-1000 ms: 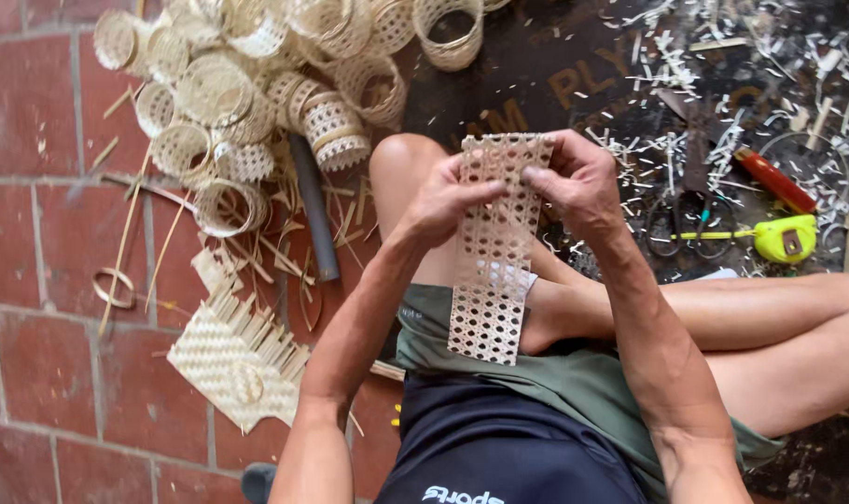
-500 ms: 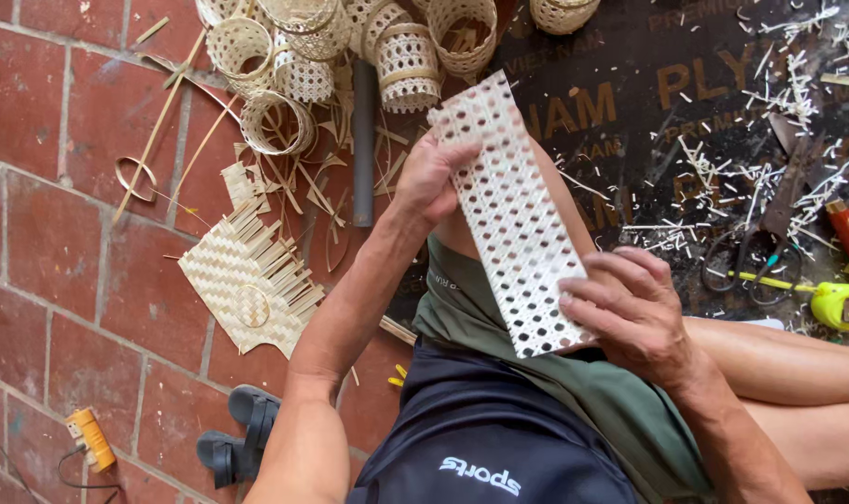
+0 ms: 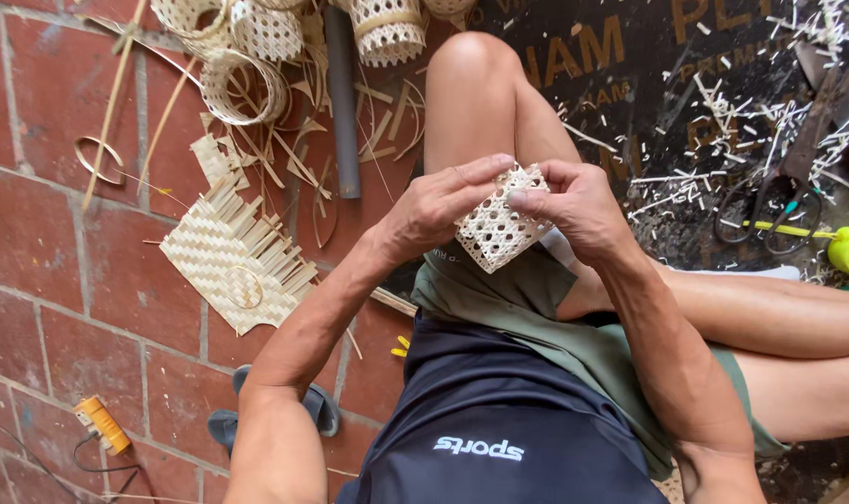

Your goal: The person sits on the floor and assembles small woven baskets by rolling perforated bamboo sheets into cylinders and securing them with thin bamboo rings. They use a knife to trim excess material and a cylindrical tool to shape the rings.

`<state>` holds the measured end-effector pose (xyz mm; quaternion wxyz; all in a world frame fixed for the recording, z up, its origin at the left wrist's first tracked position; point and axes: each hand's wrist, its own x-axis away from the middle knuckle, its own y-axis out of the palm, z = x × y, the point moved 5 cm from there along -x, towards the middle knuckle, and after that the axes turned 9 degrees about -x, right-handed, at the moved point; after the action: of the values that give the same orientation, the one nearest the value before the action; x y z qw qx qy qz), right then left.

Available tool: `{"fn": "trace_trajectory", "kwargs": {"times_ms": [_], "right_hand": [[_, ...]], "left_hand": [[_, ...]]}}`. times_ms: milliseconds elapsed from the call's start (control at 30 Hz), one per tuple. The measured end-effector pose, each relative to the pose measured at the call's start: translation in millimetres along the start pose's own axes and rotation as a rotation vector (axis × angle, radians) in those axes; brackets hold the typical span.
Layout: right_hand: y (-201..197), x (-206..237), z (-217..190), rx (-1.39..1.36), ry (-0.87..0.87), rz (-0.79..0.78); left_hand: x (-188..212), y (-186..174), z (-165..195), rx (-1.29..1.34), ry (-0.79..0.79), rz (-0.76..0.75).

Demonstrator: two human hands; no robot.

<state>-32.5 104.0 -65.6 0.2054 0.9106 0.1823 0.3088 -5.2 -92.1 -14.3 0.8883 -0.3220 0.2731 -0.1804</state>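
Both hands are on the woven lattice strip (image 3: 495, 231), curled into a roll above the lap: left hand (image 3: 436, 207) in a closed grip on its near edge, right hand (image 3: 574, 207) pinching the top. Left of the grip, a flat woven mat (image 3: 221, 259) lies on the brick floor (image 3: 33, 233); scissors (image 3: 758, 210) lie well to the right.

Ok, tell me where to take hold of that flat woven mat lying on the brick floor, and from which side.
Probably grip the flat woven mat at its tight-woven edge nearest the person, coming in low from that side. The far edge, toward the woven rings, ends in loose strip ends that would likely bend or slip, and a small ring rests on the mat, so keep it level.
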Motion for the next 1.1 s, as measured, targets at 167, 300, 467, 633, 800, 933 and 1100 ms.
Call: {"fn": "trace_trajectory", "kwargs": {"times_ms": [167,300,467,633,800,933,1100], "right_hand": [[-15.5,-0.8,22.3,-0.005,0.018,-0.021],[-22.8,4.6,32.6,-0.123,-0.005,-0.020],[-13.7,24.0,29.6,-0.082,-0.375,0.033],[17.8,11.0,30.1,-0.157,-0.402,-0.085],[12.3,8.0,16.2,0.017,-0.176,-0.074],[3.5,18.7,-3.1,0.373,-0.217,-0.091],[5.3,29.3,-7.1,0.267,-0.232,-0.109]], "left_hand": [[3.4,11.2,9.0,-0.044,-0.089,0.014],[5.1,-2.8,22.7,-0.197,-0.223,0.092],[59.1,-15.0,27.2,0.650,-1.030,0.266],[62.1,0.9,17.6,0.727,-1.021,0.352],[63.4,14.9,7.2,0.807,-0.978,0.387],[66.6,21.4,12.1,0.813,-1.005,0.322],[52.9,8.0,33.8,0.571,-0.880,0.212]]}}
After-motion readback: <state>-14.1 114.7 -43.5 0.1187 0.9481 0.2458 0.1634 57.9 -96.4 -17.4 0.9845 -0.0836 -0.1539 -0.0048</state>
